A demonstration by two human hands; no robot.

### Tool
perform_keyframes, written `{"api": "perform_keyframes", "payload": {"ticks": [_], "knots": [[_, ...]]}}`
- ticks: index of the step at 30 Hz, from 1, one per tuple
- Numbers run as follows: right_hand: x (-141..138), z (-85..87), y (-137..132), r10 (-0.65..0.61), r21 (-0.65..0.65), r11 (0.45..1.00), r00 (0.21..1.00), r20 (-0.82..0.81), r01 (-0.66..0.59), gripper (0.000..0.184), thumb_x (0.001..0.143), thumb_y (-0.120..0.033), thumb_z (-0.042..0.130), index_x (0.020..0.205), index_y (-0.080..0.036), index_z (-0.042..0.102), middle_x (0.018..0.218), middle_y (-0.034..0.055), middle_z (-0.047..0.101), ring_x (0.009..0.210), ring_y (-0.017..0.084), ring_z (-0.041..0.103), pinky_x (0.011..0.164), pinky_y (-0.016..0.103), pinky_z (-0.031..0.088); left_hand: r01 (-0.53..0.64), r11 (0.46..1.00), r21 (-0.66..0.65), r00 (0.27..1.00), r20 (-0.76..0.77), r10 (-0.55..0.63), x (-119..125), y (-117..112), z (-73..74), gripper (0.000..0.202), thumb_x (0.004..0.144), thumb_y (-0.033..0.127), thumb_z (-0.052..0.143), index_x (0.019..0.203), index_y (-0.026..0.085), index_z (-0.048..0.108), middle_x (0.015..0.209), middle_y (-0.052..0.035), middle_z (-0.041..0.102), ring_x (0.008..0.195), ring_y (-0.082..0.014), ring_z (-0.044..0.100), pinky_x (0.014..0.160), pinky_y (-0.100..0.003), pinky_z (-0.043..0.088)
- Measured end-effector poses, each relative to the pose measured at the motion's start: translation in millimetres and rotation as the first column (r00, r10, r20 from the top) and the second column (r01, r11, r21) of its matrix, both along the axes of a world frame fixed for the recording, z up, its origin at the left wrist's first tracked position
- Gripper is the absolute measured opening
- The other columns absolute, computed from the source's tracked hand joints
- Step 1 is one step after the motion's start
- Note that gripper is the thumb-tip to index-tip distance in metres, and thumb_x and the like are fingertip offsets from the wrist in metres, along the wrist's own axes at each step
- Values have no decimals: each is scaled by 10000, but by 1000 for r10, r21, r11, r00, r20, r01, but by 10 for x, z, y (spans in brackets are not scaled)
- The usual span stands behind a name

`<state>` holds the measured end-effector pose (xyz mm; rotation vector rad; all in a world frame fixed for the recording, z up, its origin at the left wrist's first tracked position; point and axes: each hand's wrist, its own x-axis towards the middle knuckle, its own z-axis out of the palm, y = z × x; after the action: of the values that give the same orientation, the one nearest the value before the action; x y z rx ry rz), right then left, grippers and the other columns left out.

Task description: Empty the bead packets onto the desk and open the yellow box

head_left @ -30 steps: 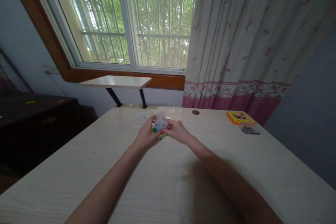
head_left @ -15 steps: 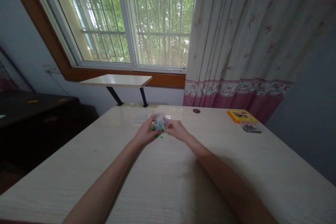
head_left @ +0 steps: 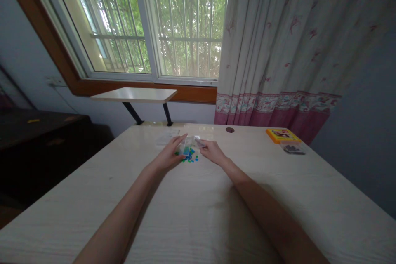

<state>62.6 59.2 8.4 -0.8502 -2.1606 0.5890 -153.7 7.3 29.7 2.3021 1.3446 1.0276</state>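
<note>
Near the far side of the pale desk, my left hand [head_left: 172,152] is closed on a small clear plastic box [head_left: 186,147]. The box is tilted, and some blue shows through its wall. My right hand [head_left: 212,151] pinches a clear part [head_left: 200,143] at the box's right side; whether this is its lid I cannot tell. Beneath and in front of the box, several small blue and green pieces [head_left: 192,158] lie scattered on the desk. A flat clear plastic case [head_left: 165,136] lies just beyond my left hand.
On the desk's right side lie a yellow-orange box [head_left: 282,135] and a clear case with dark pieces [head_left: 292,147]. A round cable hole [head_left: 229,130] sits by the back edge. A raised white shelf [head_left: 136,95] stands at back left, before the window; a dark table [head_left: 40,130] is further left.
Blue and green pieces have spilled from the clear box onto the desk, where only a few green ones showed before. My right hand has moved slightly right. The view has shifted a little.
</note>
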Motion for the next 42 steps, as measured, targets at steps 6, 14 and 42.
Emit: {"api": "perform_keyframes", "payload": {"ticks": [6, 14, 42], "knots": [[60, -6, 27, -53, 8, 999, 998, 24, 53, 469, 706, -102, 483, 1144, -247, 566, 959, -1, 671, 797, 150, 612, 745, 239, 462, 9, 1000, 5, 998, -61, -9, -85, 15, 20, 653, 718, 213, 571, 1324, 224, 326, 1183, -84, 482, 1102, -220, 452, 973, -375, 330], [83, -6, 4, -81, 129, 989, 994, 75, 71, 491, 717, -108, 491, 1177, -273, 531, 1078, -6, 631, 926, 172, 603, 813, 255, 455, -30, 999, 18, 999, -27, 30, -241, 99, -55, 484, 753, 227, 516, 1234, 216, 468, 1168, -86, 553, 1040, -243, 501, 913, -392, 369], [564, 394, -318, -16, 326, 945, 988, 156, -36, 397, 761, -335, 575, 1126, -210, 480, 1290, 110, 416, 1190, 204, 377, 981, 394, 306, -86, 892, -444, 822, 475, 316, 149, -90, 363, 365, 632, 382, 641, 853, 150, 465, 643, -1, 614, 569, -145, 618, 505, -223, 467]]}}
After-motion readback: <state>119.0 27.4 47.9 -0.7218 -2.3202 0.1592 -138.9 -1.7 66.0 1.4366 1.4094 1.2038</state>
